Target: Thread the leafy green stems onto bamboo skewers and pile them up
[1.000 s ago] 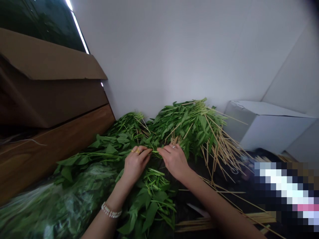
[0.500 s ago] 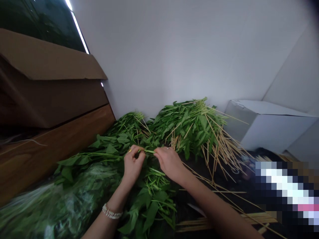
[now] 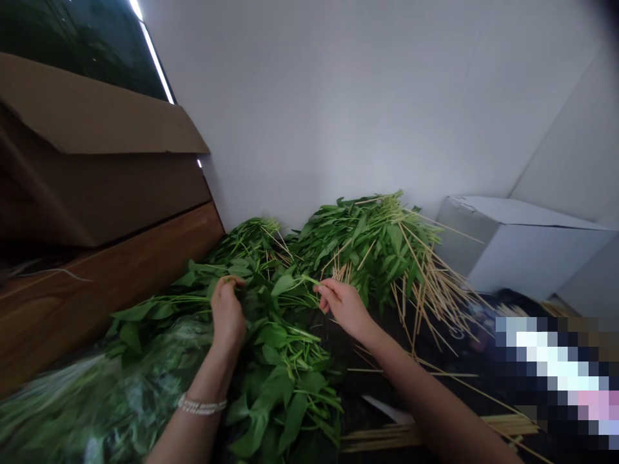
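My left hand (image 3: pixel 226 312) is closed around green stems at the left part of a pile of leafy greens (image 3: pixel 271 341). My right hand (image 3: pixel 342 303) pinches a leafy green stem (image 3: pixel 294 282) that stretches between the two hands. A beaded bracelet (image 3: pixel 200 406) sits on my left wrist. Behind the hands lies a heap of greens threaded on bamboo skewers (image 3: pixel 382 245), the bare stick ends fanning out to the right.
A brown cardboard box (image 3: pixel 97 167) rests on a wooden ledge (image 3: pixel 106 283) at the left. Bagged greens (image 3: pixel 97 399) lie at the lower left. A white box (image 3: pixel 517 245) stands at the right against the white wall. Loose skewers (image 3: pixel 411 432) lie near the front.
My hands were pinching a stem close together; they have now drawn apart, the left moving left into the leaves and the right moving right with the leafy stem.
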Demonstrator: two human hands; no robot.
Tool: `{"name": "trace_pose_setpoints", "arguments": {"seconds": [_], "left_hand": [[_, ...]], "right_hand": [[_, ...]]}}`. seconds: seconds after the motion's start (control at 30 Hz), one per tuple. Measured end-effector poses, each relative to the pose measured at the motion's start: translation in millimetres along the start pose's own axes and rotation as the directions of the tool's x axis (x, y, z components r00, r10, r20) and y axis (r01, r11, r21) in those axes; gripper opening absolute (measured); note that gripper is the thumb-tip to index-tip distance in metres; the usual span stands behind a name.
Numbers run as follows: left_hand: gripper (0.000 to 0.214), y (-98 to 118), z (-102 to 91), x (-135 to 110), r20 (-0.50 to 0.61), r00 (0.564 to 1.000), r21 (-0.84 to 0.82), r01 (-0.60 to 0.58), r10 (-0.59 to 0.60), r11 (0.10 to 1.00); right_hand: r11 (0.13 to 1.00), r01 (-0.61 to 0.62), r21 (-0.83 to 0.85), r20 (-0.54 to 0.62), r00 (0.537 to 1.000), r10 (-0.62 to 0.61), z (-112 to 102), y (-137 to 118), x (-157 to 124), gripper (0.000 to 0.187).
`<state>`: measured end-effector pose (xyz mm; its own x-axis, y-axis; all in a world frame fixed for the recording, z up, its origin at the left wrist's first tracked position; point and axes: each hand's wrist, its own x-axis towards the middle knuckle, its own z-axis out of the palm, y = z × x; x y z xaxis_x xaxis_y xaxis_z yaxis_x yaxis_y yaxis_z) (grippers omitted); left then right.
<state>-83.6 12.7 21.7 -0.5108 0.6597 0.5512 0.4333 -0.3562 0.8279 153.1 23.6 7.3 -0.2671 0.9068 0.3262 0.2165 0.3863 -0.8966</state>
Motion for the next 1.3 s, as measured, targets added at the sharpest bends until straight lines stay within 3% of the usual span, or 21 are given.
{"name": "trace_pose_setpoints", "arguments": {"seconds": [0.1, 0.2, 0.27, 0.37, 0.4, 0.53, 0.63, 0.8, 0.87, 0.93, 1.0, 1.07, 1.13, 1.23, 1.3], "left_hand": [[0.017, 14, 6.5, -18, 0.042, 0.998, 0.008, -0.049, 0.049, 0.999], [0.012, 24, 11.9, -38, 0.159, 0.962, 0.161, -0.246, 0.221, 0.956], [0.012, 26, 13.1, -45, 0.291, 0.869, 0.209, -0.466, 0.4, 0.86], [0.023, 24, 13.6, -48, 0.465, 0.652, 0.21, -0.739, 0.599, 0.641], [0.028, 23, 14.1, -48, 0.502, 0.601, 0.225, -0.785, 0.622, 0.577], [0.038, 20, 18.2, -47, 0.637, 0.494, 0.302, -0.866, 0.592, 0.398], [0.035, 18, 21.8, -47, 0.722, 0.453, 0.297, -0.886, 0.523, 0.357], [0.024, 19, 24.0, -47, 0.771, 0.46, 0.304, -0.874, 0.441, 0.379], [0.016, 20, 24.4, -49, 0.771, 0.465, 0.306, -0.869, 0.434, 0.389], [0.007, 22, 24.7, -51, 0.75, 0.492, 0.312, -0.852, 0.441, 0.419], [0.005, 23, 24.8, -51, 0.705, 0.547, 0.31, -0.81, 0.451, 0.498], [0.013, 22, 23.9, -48, 0.636, 0.636, 0.28, -0.718, 0.437, 0.638], [0.019, 19, 21.5, -42, 0.553, 0.738, 0.229, -0.582, 0.388, 0.781], [0.025, 13, 16.0, -29, 0.421, 0.852, 0.196, -0.42, 0.311, 0.886], [0.025, 11, 12.6, -23, 0.358, 0.881, 0.223, -0.402, 0.309, 0.888]], "right_hand": [[0.985, -0.111, 0.133, 0.031, 0.994, 0.108, 5, 8, 2, 0.02], [0.963, -0.173, 0.207, 0.095, 0.983, 0.156, 13, 13, 1, 0.019], [0.972, -0.159, 0.174, 0.111, 0.984, 0.141, 17, 13, -1, 0.017], [0.997, -0.05, -0.058, 0.11, 0.992, 0.057, 18, 8, -6, 0.018], [0.987, -0.003, -0.163, 0.113, 0.993, 0.021, 18, 5, -8, 0.019], [0.849, 0.109, -0.518, 0.138, 0.99, -0.042, 16, -11, -16, 0.018], [0.736, 0.121, -0.666, 0.162, 0.987, -0.016, 17, -21, -20, 0.02], [0.584, 0.154, -0.797, 0.17, 0.985, -0.027, 21, -26, -23, 0.025], [0.588, 0.173, -0.79, 0.18, 0.983, -0.047, 21, -25, -23, 0.025], [0.662, 0.199, -0.723, 0.199, 0.977, -0.076, 20, -24, -22, 0.023], [0.795, 0.226, -0.562, 0.226, 0.967, -0.115, 18, -22, -20, 0.022], [0.929, 0.214, -0.3, 0.247, 0.959, -0.141, 16, -21, -17, 0.023], [0.993, 0.114, 0.014, 0.248, 0.962, -0.114, 14, -19, -13, 0.024], [0.901, -0.122, 0.416, 0.243, 0.97, 0.019, 6, -15, -5, 0.023], [0.786, -0.232, 0.573, 0.245, 0.964, 0.106, -1, -10, 0, 0.02]]}}
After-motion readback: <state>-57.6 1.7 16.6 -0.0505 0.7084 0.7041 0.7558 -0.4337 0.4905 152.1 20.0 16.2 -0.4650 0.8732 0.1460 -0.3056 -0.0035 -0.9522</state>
